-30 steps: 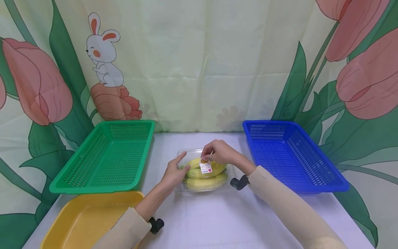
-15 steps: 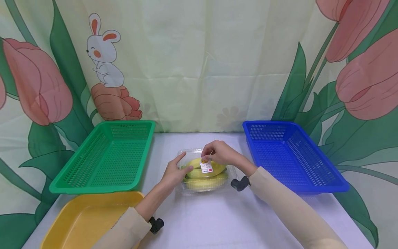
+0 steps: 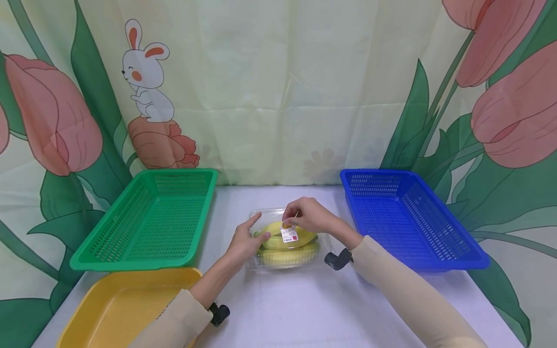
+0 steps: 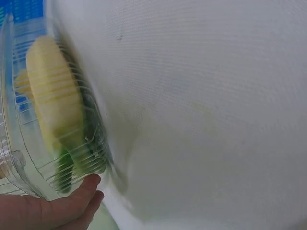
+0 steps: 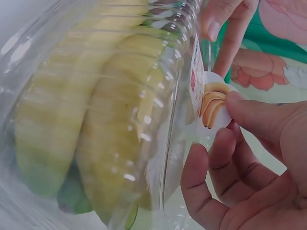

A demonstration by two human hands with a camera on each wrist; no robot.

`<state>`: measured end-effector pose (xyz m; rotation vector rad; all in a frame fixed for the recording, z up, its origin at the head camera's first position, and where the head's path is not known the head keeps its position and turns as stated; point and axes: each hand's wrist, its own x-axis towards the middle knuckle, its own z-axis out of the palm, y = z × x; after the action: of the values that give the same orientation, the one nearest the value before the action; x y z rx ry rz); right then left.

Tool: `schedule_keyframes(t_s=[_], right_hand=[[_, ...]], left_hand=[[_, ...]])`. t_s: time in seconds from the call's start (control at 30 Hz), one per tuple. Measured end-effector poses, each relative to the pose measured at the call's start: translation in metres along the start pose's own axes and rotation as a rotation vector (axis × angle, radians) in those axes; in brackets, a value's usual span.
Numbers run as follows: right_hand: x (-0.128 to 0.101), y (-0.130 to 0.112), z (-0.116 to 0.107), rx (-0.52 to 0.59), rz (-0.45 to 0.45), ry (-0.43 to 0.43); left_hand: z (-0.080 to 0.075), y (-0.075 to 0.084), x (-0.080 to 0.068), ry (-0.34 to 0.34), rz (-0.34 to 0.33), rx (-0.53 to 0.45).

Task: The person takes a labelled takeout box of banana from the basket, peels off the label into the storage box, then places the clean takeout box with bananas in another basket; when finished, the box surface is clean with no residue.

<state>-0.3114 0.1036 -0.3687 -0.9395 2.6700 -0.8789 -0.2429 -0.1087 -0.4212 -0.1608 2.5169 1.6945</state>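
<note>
A clear hinged plastic container (image 3: 290, 261) holding bananas (image 5: 110, 120) lies on the white table. A white printed label (image 3: 289, 235) sits on its lid. My right hand (image 3: 306, 215) pinches a round sticker (image 5: 215, 103) with a banana picture between thumb and fingers. In the right wrist view the sticker is close beside the label at the lid; how much of it is stuck down, I cannot tell. My left hand (image 3: 245, 241) rests against the container's left side, thumb extended over the lid. In the left wrist view its fingertips (image 4: 93, 179) touch the container's end.
At the back left stands a green mesh basket (image 3: 143, 263), with a yellow tray (image 3: 130, 278) in front of it. A blue mesh basket (image 3: 435, 263) stands to the right. Behind the white table (image 3: 313, 309) hangs a printed curtain (image 3: 278, 96).
Hardly anything moves. The label on the lid has tilted slightly, and the right hand stays at almost the same spot with the sticker. The left hand keeps its place.
</note>
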Motion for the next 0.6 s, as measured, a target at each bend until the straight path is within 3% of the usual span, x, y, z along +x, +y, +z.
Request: schedule_keyframes(t_s=[0.6], right_hand=[[-0.018,-0.006,-0.001,0.016,-0.003,0.036]], left_hand=[[0.002,-0.002,0.002,0.017,0.027,0.026]])
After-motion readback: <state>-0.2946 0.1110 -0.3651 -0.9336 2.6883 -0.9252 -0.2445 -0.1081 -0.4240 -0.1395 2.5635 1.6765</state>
